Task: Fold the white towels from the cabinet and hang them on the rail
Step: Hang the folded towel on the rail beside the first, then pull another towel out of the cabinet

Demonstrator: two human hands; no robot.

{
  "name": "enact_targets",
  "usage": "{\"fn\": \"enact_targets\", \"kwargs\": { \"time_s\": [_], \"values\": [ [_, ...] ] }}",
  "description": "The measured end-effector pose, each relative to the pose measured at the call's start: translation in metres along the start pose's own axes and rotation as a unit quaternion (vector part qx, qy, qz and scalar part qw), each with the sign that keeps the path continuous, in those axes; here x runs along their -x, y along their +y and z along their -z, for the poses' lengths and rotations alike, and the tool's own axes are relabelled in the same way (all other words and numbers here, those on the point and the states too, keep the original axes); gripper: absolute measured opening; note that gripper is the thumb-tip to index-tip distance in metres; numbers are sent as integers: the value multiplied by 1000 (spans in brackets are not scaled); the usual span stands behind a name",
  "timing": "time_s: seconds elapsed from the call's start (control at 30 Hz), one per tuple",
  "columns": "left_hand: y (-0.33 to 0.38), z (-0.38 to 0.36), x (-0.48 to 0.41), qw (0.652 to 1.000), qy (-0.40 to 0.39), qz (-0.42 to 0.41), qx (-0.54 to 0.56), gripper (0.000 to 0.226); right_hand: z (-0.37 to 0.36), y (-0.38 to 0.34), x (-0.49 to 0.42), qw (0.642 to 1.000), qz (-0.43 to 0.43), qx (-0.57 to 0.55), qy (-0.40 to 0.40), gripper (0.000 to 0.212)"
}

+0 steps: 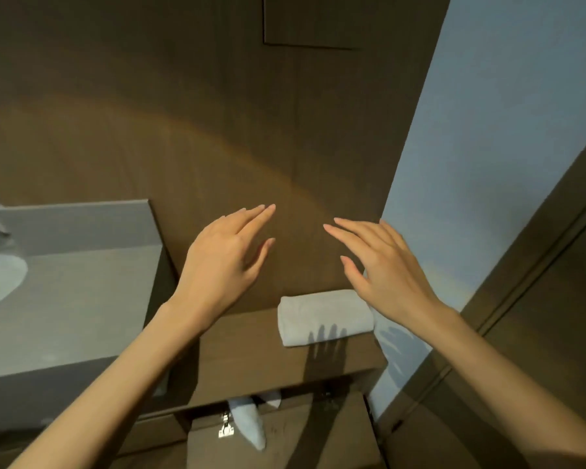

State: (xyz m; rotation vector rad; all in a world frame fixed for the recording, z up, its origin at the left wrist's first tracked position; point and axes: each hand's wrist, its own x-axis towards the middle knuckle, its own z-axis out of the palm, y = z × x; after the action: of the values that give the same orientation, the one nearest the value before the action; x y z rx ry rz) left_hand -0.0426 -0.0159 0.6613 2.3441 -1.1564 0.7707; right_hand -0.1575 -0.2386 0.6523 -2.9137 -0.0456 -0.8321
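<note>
Above the wooden shelf (pixel 251 350), left hand (pixel 224 262) and right hand (pixel 383 265) hover, fingers straight, loosely spread, holding nothing; folded white towel (pixel 322 316) lies below.

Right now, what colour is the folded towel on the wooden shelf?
White, slightly grey in the dim light: the folded towel shows in the head view.

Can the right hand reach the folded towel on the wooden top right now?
Likely yes: the right hand hovers open just above the folded towel, with nothing lying between them.
</note>
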Motion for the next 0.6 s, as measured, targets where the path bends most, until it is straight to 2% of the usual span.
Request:
{"fn": "enact_targets", "kwargs": {
  "time_s": [0.37, 0.6],
  "values": [
    [-36, -93, 158, 984, -129, 126, 11, 47, -139, -35, 100, 975, -66, -130, -167, 42],
    [-85, -225, 281, 957, -216, 193, 18, 53, -308, -41, 177, 951, -82, -157, -254, 33]
  ]
}}
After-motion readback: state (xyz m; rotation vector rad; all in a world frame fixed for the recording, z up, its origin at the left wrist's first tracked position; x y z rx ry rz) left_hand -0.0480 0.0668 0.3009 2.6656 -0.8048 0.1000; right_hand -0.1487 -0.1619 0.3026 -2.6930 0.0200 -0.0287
